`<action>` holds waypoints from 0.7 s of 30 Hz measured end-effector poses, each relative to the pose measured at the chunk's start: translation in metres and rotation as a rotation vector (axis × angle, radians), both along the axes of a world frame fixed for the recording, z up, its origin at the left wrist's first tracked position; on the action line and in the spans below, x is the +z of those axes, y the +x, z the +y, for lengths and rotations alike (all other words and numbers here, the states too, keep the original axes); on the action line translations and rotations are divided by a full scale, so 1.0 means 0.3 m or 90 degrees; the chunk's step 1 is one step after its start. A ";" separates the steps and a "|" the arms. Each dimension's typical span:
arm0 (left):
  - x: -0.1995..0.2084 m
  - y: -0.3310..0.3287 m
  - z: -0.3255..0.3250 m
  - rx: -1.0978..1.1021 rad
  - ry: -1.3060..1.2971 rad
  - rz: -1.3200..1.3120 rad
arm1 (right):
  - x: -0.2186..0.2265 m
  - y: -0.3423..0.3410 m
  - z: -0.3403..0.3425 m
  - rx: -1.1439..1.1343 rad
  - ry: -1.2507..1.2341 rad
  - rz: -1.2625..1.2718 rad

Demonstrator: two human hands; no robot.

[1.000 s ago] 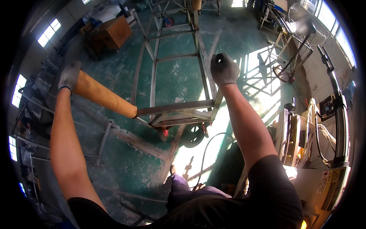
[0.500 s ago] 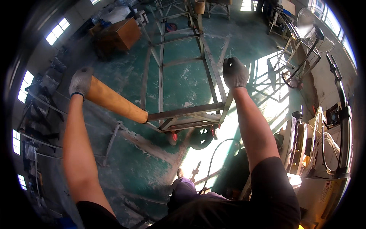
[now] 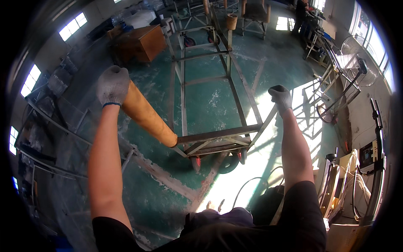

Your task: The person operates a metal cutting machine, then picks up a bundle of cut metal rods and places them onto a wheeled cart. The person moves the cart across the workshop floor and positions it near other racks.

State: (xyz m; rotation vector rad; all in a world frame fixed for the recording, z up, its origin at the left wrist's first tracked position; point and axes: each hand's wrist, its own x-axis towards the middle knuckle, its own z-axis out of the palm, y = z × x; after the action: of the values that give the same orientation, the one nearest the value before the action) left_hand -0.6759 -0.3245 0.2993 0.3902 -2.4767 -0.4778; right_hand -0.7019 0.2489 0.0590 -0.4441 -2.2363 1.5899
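In front of me stands a long metal frame cart (image 3: 218, 136) on casters. A tan cardboard tube (image 3: 149, 115) sleeves its near left post and leans toward me. My left hand (image 3: 114, 86), in a grey knitted glove, is closed round the upper end of that tube. My right hand (image 3: 281, 97), gloved alike with a darker palm side, is closed at the top of the near right metal post (image 3: 264, 124). Its fingers hide the post's end. Red-marked casters (image 3: 196, 163) show below the near crossbar.
A brown wooden box (image 3: 140, 44) stands far left. Metal rails (image 3: 58, 119) run along the left. At right are a standing fan (image 3: 357, 63) and equipment with hanging cables (image 3: 354, 168). A hose (image 3: 247, 185) lies on the floor near my feet. Another person (image 3: 300, 14) stands far right.
The whole view has shifted, so cart, hands and background sit further right and mostly lower. Both hands keep their grip on the cart's posts.
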 end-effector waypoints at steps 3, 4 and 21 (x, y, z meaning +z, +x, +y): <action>0.001 -0.093 -0.028 0.012 0.031 0.011 | -0.034 -0.106 -0.044 0.004 -0.059 0.093; -0.012 -0.132 -0.040 0.004 0.015 0.021 | -0.034 -0.141 -0.045 -0.013 -0.058 0.094; -0.077 -0.498 -0.071 -0.057 -0.157 0.361 | -0.010 -0.669 -0.085 0.037 -0.033 0.066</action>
State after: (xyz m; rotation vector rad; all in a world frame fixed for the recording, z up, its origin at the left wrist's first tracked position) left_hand -0.8254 -0.3458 0.2763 0.0309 -1.9704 -0.2638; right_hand -0.9025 0.2233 0.0561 -0.3065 -2.1538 1.6628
